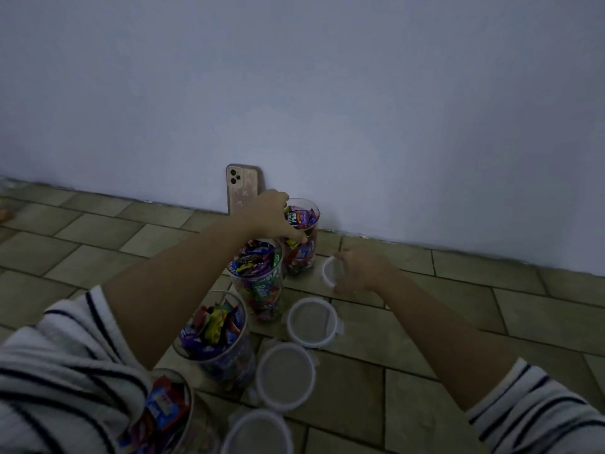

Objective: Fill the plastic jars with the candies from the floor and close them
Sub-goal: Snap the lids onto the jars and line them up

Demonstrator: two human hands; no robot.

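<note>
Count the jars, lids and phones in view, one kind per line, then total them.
Jars: 4 (farthest jar, second jar, third jar, nearest jar; all lidless, holding candies)
Lids: 4 (held lid in the right hand; far floor lid, middle floor lid, near floor lid)
Phones: 1 (phone against the wall)
Total: 9

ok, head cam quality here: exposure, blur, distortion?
Head view: dim, underexposed, bluish wall; wide-angle bends the floor tiles; left hand gripping the far jar and right hand holding a lid look soft; no glare.
</note>
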